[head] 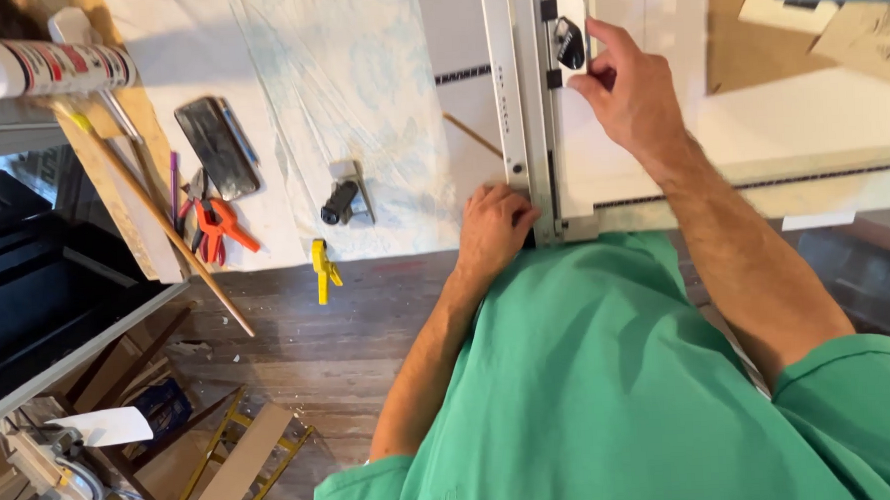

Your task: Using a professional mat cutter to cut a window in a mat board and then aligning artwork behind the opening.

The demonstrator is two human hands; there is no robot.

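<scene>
A long metal guide rail (514,87) runs up the white work surface (378,93). My right hand (628,87) grips a white sliding cutter head with a black part (568,37) on that rail. My left hand (494,226) presses down, fingers curled, on the rail's near end at the table's front edge. A large white sheet (651,161) lies under and to the right of the rail. My green shirt fills the lower right.
On the table's left lie a sealant tube (47,67), a dark flat tool (216,145), orange pliers (219,228), a small black-and-grey part (343,199), a yellow clamp (322,270) and a wooden stick (164,227). A black bin (27,288) and wood scraps sit below left.
</scene>
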